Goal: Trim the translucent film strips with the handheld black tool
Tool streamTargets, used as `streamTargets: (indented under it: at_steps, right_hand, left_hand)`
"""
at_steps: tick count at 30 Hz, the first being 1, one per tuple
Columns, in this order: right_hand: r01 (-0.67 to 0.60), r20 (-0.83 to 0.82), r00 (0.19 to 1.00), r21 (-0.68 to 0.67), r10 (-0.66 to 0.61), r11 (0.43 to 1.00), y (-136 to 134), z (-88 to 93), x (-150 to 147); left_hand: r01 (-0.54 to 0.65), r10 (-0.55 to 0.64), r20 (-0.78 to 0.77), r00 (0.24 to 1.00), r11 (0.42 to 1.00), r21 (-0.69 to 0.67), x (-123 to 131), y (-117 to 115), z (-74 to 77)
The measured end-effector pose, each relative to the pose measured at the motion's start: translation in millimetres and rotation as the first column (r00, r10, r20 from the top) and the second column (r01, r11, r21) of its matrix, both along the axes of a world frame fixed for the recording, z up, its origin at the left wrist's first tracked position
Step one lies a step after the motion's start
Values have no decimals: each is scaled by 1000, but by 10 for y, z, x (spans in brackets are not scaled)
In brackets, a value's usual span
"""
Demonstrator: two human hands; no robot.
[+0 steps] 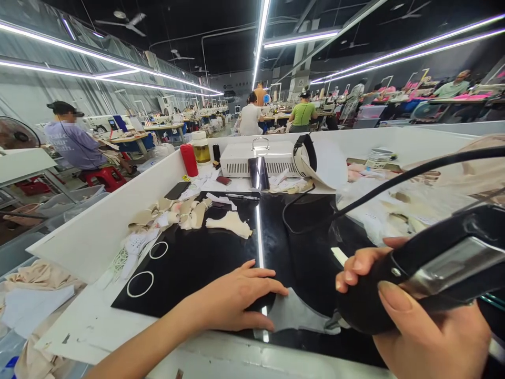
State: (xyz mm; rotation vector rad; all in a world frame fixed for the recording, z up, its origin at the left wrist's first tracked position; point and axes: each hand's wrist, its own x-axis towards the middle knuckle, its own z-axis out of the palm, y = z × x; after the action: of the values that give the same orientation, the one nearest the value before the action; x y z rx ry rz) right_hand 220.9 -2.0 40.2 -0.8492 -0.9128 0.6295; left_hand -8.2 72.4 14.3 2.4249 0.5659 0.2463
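My left hand (240,295) lies with fingers spread on a glossy black board (205,268). Its index finger and thumb rest at the left edge of a small grey fabric piece (294,313) lying flat there. My right hand (426,326) is wrapped round a black corded hand tool (445,258) with a shiny metal plate on its side; I cannot tell its exact kind. The tool's tip is at the right end of the grey piece. A thick black cable (379,184) loops over the board on the right.
Cream fabric pieces (229,223) and scraps lie at the board's back left. A white vented box (240,160), a phone (259,173), a pen (242,197) and a red thread cone (189,160) stand behind. Plastic bags (374,210) crowd the right. White side walls (106,226) border the table; people sit beyond.
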Motion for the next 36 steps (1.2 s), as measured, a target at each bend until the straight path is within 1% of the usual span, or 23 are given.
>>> streamTargets:
  at_steps: [7,12,15,24,30,36]
  right_hand:
    - [-25,-60,998,21,26,999,95,117,-71]
    - [-130,-53,990,55,133,990,209,46,-238]
    - [-161,-59,984,67,165,985,276,-1,-328]
    - [-157,-51,986,70,161,985,359,-17,-409]
    - [-165,-43,985,73,169,984,357,-47,-417]
    - [-148,-38,988,82,151,986,354,-25,-430]
  left_hand:
    - [12,-13,13,1000,1000,18,49,29,-62]
    - [5,-6,28,1000,1000,29,49,26,-80]
    - [7,-8,42,999,1000,26,54,22,-86]
    - [-17,14,63,998,998,57,61,-15,-116]
    - [-30,24,81,996,997,76,68,-17,-116]
    - [-28,21,87,996,997,77,72,-21,-140]
